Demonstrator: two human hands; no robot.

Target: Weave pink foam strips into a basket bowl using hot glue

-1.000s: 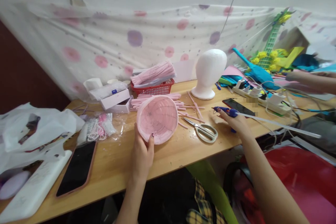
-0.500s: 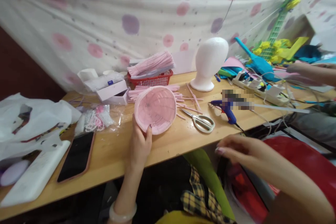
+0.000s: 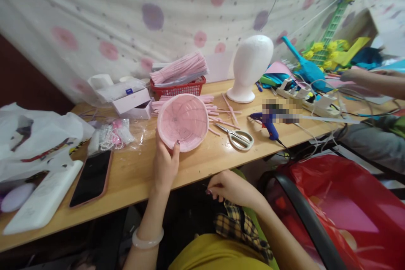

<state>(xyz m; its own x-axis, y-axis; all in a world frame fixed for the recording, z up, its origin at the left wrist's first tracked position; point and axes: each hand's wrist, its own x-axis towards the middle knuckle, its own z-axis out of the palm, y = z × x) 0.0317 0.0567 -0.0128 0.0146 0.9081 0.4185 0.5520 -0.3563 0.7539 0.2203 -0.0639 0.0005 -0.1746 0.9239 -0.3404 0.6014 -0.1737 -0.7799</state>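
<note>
My left hand [image 3: 164,164] grips the near rim of a pink woven bowl [image 3: 182,121], tilted so its inside faces me, above the wooden table [image 3: 136,181]. My right hand [image 3: 226,187] is below the table's front edge, over my lap, with its fingers curled downward; whether they hold anything is hidden. A blue glue gun [image 3: 265,122] lies on the table to the right, with no hand on it. Scissors [image 3: 237,137] lie between the bowl and the glue gun. Loose pink rolled sticks [image 3: 221,116] are scattered behind the bowl.
A red basket [image 3: 179,88] holds pink sticks; a white foam head [image 3: 249,67] stands behind. A dark phone [image 3: 91,177], white boxes [image 3: 131,101] and plastic bags [image 3: 34,139] lie left. A power strip [image 3: 308,101] with cables lies right; another person's arm [image 3: 370,80] reaches in there. A red tub [image 3: 341,202] sits below.
My right hand let go of the glue gun, left it on the table, and drew back down to my lap. The left hand kept hold of the bowl.
</note>
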